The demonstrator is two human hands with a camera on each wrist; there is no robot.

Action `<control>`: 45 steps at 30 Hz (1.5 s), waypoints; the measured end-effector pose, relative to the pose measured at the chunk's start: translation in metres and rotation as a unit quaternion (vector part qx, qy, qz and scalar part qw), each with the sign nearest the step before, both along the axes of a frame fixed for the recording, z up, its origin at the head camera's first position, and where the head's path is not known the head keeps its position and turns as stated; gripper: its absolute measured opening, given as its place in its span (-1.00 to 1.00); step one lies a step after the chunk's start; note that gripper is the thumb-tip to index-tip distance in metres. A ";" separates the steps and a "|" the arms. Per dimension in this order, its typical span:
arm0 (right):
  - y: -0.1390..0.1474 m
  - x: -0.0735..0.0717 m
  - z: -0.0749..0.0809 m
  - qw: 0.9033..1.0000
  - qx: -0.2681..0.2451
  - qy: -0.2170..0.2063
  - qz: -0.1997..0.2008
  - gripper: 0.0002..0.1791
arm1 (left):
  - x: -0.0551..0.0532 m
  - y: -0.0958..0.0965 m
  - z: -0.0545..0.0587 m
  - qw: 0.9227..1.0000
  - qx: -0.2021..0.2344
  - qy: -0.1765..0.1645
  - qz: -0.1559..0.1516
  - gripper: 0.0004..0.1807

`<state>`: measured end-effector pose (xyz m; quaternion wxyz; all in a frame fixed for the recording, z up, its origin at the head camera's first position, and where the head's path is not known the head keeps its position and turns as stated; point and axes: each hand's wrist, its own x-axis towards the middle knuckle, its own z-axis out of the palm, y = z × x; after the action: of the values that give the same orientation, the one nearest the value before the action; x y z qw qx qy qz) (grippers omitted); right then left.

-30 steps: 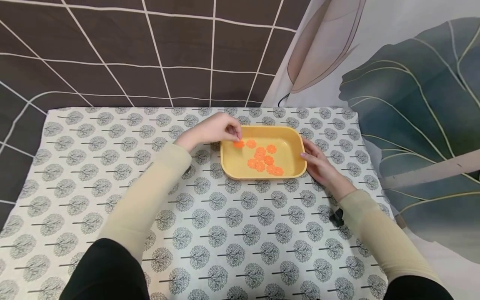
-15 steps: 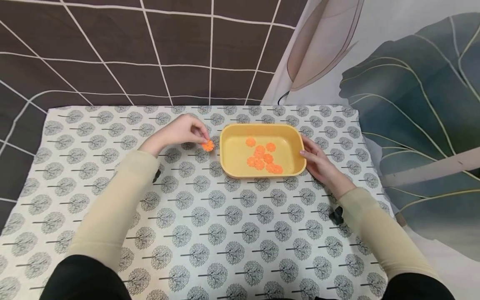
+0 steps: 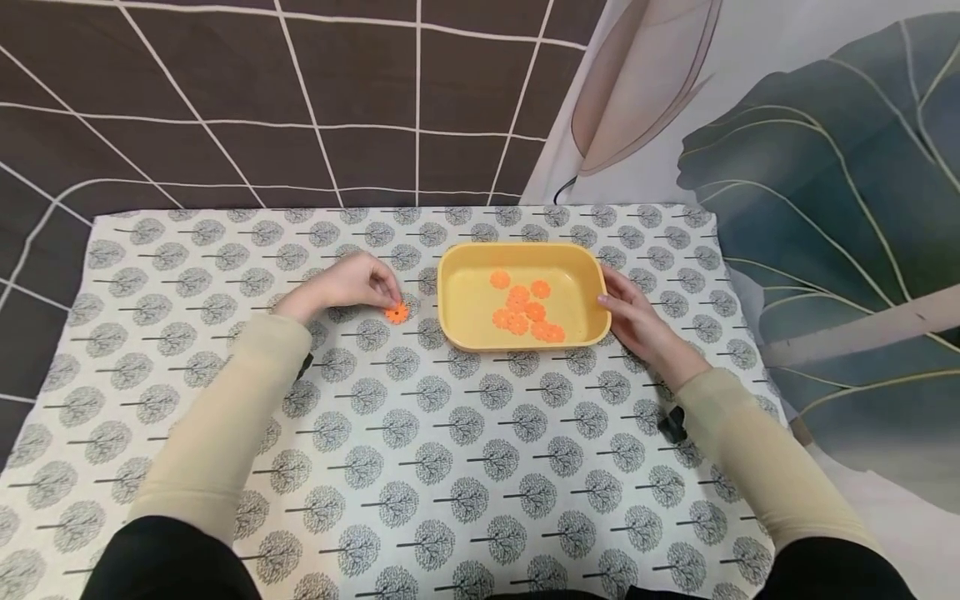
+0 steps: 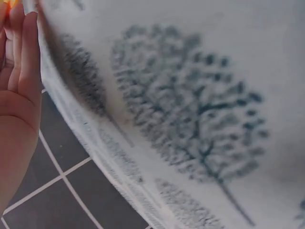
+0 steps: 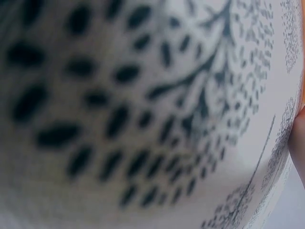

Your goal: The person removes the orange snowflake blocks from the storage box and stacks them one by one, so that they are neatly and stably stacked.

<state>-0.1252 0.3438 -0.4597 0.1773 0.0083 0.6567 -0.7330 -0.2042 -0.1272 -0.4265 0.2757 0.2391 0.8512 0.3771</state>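
Dark gridded fabric (image 3: 352, 100) hangs at twelve o'clock behind your tree-print bench (image 3: 495, 467). Your left hand (image 3: 347, 285) pinches one orange flower-shaped piece (image 3: 397, 313) at nine o'clock from the yellow tray (image 3: 465, 292); your right hand (image 3: 637, 321) grips the tray's three o'clock end. Work looks early: other orange pieces (image 3: 517, 321) lie inside.

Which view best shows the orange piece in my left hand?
The head view: the orange piece shows almost whole in the left hand. The left wrist view shows only a cropped orange patch, probably it; the right wrist view misses it.
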 end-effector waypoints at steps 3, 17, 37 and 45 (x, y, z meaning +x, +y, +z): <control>-0.001 0.000 0.000 1.000 0.002 0.001 0.002 -0.24 | 0.002 -0.001 -0.005 1.000 -0.003 0.008 0.000 -0.91; -0.002 0.000 0.000 1.000 -0.006 0.002 -0.004 -0.25 | 0.001 -0.003 -0.014 1.000 -0.020 0.017 0.000 -0.88; -0.002 0.000 0.002 1.000 -0.003 -0.005 -0.002 -0.25 | 0.003 0.011 0.006 0.997 0.018 0.068 0.021 -0.89; -0.002 0.000 0.002 1.000 0.001 -0.005 -0.008 -0.26 | -0.003 0.036 0.025 0.993 0.039 0.108 0.024 -0.84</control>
<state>-0.1254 0.3417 -0.4577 0.1747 0.0173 0.6567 -0.7335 -0.2068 -0.0907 -0.4011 0.1634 0.2687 0.8661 0.3885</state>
